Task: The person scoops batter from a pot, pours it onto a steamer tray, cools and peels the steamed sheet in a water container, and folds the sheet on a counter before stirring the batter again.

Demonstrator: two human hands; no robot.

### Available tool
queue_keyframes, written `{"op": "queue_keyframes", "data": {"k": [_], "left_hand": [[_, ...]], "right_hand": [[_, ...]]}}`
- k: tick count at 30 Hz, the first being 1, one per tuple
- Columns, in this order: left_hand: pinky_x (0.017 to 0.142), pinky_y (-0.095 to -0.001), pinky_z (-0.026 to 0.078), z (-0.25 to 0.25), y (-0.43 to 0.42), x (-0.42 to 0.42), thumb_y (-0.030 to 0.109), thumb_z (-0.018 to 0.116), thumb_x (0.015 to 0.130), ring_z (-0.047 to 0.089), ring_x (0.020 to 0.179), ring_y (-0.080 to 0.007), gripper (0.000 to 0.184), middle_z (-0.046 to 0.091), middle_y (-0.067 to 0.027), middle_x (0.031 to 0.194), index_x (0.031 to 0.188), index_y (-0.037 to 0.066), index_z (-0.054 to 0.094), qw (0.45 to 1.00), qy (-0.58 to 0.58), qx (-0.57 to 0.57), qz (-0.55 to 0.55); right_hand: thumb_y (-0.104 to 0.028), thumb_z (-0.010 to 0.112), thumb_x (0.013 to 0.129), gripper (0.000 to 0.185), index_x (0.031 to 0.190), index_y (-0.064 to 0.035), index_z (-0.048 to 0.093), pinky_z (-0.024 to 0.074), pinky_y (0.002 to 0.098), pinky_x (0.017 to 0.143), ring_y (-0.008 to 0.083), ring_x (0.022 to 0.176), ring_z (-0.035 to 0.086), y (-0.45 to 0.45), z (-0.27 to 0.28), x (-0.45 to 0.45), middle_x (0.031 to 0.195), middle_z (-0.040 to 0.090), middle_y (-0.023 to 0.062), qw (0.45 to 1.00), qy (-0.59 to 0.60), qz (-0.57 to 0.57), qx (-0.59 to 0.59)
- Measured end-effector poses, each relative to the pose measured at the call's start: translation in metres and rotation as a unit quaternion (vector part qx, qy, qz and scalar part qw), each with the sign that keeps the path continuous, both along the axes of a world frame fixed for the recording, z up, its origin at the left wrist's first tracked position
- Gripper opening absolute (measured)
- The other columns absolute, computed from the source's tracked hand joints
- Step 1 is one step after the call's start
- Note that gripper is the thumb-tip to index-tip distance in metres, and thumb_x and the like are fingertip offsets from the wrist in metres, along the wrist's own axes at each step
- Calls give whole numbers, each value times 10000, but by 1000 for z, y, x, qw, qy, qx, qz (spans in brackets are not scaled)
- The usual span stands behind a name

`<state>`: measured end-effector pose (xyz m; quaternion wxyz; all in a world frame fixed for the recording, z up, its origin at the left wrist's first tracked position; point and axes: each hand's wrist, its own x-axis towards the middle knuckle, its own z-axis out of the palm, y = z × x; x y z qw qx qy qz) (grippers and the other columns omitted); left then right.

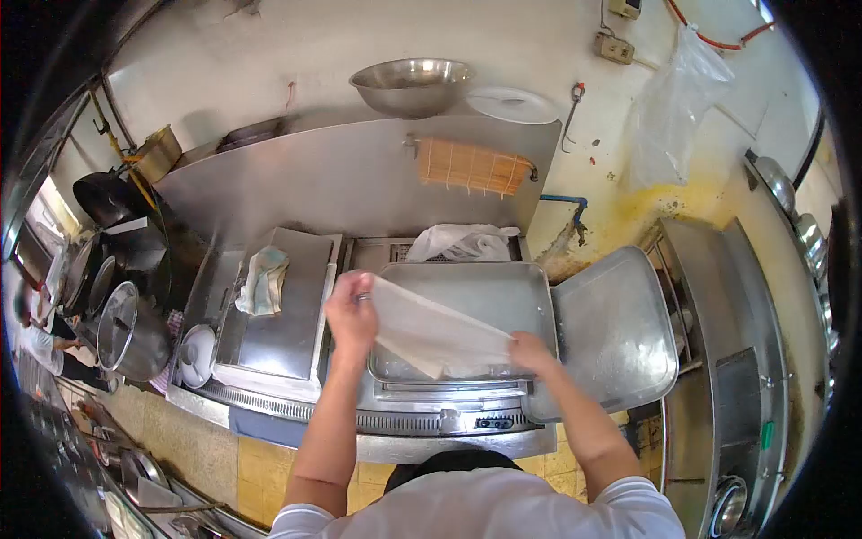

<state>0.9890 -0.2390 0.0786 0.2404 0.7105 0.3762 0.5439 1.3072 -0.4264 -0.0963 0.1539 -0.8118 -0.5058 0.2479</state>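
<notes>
A thin off-white cloth (pixel 440 330) is stretched between my two hands, slanting down from left to right. My left hand (pixel 352 316) is closed on its upper left end, held higher. Near the lower right end, my right hand (pixel 532 351) pinches the cloth with closed fingers. Beneath the cloth lies a shallow metal tray (pixel 503 280) on the steel counter; the cloth covers part of its middle. A second metal tray (pixel 620 332) leans at an angle just right of my right forearm.
A folded cloth (pixel 263 281) rests on a steel lid (pixel 278 332) at left. Crumpled white cloth (pixel 462 242) lies behind the tray. A bamboo mat (pixel 473 167) hangs on the backsplash. A large pot (pixel 133 334) and another person (pixel 43 346) are at far left; a steel sink unit (pixel 709 287) stands right.
</notes>
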Motion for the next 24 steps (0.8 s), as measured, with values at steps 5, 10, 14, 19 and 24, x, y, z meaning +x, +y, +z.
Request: {"op": "queue_keyframes", "data": {"k": [5, 10, 14, 19, 24], "left_hand": [[814, -369, 603, -39, -31, 12, -123, 598, 765, 754, 924, -287, 361, 763, -117, 999, 1043, 73, 720, 991, 93, -26, -89], [828, -359, 592, -18, -67, 40, -157, 581, 733, 750, 907, -264, 353, 769, -127, 1003, 988, 34, 732, 981, 62, 27, -184], [820, -309, 553, 34, -22, -24, -68, 618, 887, 701, 833, -200, 174, 741, -115, 923, 1022, 2, 701, 994, -97, -57, 19], [810, -325, 578, -30, -19, -14, 120, 741, 943, 747, 888, -192, 136, 771, -123, 901, 1037, 23, 747, 997, 27, -37, -66], [728, -363, 559, -20, -65, 58, 212, 685, 1000, 717, 769, -277, 196, 726, -213, 873, 1018, 24, 738, 971, 60, -133, -189]], "right_hand": [[-207, 578, 882, 351, 1117, 15, 717, 533, 472, 960, 415, 1064, 688, 11, 77, -39, 1127, 708, 271, 996, 14, 42, 81], [-223, 608, 883, 384, 1191, -12, 697, 548, 456, 935, 376, 988, 710, 43, 89, -112, 1047, 736, 220, 965, 202, 71, 153], [-181, 535, 900, 338, 1129, -1, 708, 541, 498, 942, 463, 989, 678, -1, -35, -24, 1050, 710, 278, 985, -85, 121, 88], [-176, 610, 920, 291, 1127, 4, 707, 534, 480, 970, 401, 1044, 695, -11, 36, -21, 1072, 733, 234, 989, -38, 56, 133], [-227, 657, 996, 267, 1079, 24, 693, 526, 396, 801, 245, 865, 682, 38, 135, -104, 897, 725, 151, 931, 264, 30, 252]]}}
